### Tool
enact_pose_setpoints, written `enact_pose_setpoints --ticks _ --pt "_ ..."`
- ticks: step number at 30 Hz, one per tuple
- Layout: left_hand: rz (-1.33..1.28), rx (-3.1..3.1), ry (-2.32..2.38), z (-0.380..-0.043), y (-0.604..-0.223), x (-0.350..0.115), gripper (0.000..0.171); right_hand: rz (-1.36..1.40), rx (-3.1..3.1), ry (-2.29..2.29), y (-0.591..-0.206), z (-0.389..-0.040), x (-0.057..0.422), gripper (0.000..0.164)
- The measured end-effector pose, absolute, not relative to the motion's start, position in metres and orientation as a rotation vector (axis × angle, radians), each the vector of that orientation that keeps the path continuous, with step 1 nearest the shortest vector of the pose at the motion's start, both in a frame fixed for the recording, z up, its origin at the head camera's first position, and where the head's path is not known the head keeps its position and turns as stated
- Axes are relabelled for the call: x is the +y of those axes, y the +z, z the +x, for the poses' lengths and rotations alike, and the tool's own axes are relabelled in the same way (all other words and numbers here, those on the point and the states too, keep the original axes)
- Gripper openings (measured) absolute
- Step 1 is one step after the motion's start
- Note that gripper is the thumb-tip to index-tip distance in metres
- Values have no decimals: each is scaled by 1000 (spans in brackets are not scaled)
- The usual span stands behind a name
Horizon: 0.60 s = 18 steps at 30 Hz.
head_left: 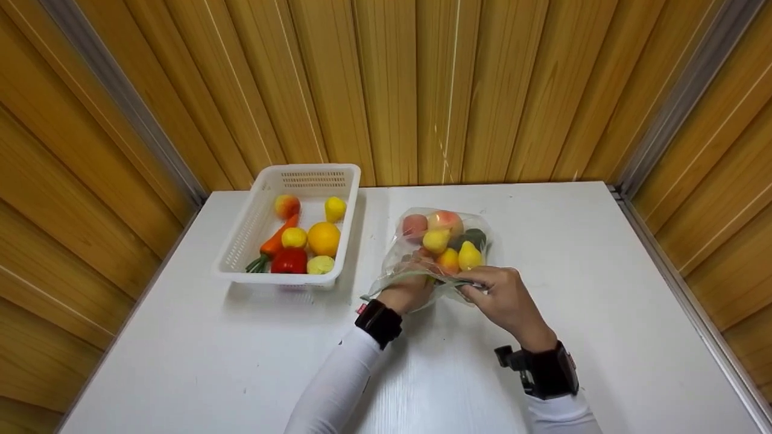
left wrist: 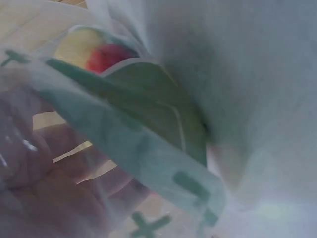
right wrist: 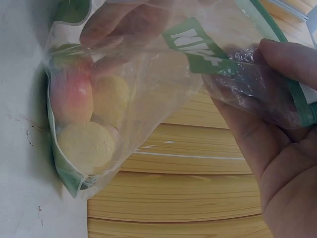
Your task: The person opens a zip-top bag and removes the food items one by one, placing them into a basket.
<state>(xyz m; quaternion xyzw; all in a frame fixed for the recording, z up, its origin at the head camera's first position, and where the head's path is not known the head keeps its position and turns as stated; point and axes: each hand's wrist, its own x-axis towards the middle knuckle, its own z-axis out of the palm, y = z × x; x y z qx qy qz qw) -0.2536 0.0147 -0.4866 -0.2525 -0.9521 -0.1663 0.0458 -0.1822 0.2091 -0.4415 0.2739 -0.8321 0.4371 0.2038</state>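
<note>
A clear zip bag [head_left: 389, 274] with a green-edged mouth lies on the table, filled with several fruits. Among them are a yellow pear [head_left: 470, 256], a large peach [head_left: 445, 223], a reddish round fruit [head_left: 415, 226] and a dark green fruit [head_left: 475, 238]. My left hand [head_left: 410, 293] reaches through the mouth into the bag, close to the fruits. Through the plastic in the left wrist view, its fingers [left wrist: 74, 158] look extended and slightly spread, with nothing visible between them. At the mouth's right side, my right hand [head_left: 499, 295] pinches the bag's edge between thumb and fingers.
Left of the bag stands a white plastic basket [head_left: 241, 241]. It holds a carrot [head_left: 280, 237], an orange [head_left: 324, 239], a red pepper-like piece [head_left: 289, 261], a small peach [head_left: 287, 206] and several yellow pieces. Wood-look panels [head_left: 386, 90] rise behind the white table [head_left: 241, 361].
</note>
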Motion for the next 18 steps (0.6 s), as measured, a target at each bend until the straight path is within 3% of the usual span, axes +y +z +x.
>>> enact_pose_setpoints --ticks 9,18 --pt "-735 -2851 -588 -262 -496 15 29 784 -2305 1202 -444 -184 209 25" --pt "-688 -2818 -583 -274 -503 18 20 782 -2302 1218 -443 -184 208 24"
